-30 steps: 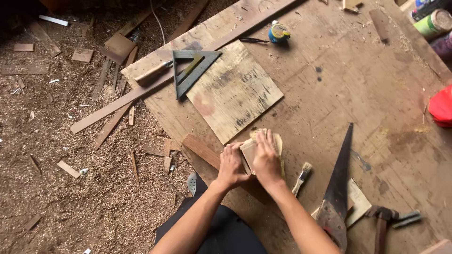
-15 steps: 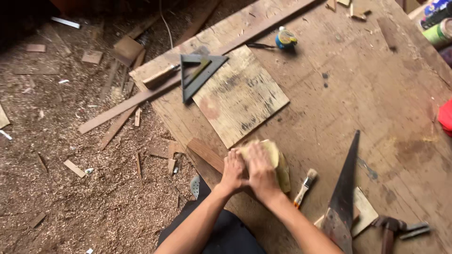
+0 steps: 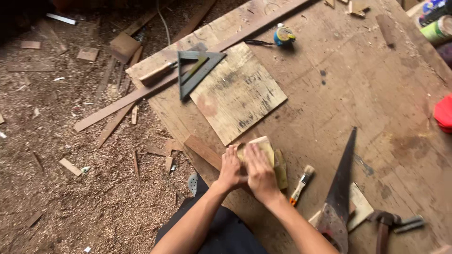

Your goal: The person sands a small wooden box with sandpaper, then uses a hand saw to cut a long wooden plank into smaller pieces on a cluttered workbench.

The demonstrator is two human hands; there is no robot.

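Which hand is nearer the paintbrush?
Right. The right hand presses on the pale wood block, just left of the paintbrush in the image. The left hand sits on the block's far side, farther from the brush.

red object (image 3: 444, 113) cut off at right edge, hammer (image 3: 383, 223) handle cropped below, cans (image 3: 435, 21) partly out of frame

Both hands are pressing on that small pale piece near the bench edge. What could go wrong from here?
1. The left hand and right hand press the small pale wood piece close to the workbench edge; it could slip and drop into the sawdust.
2. The handsaw lies just right of the hands, blade bare; a sideways slip might meet it.
3. The paintbrush beside the right wrist could get knocked off.
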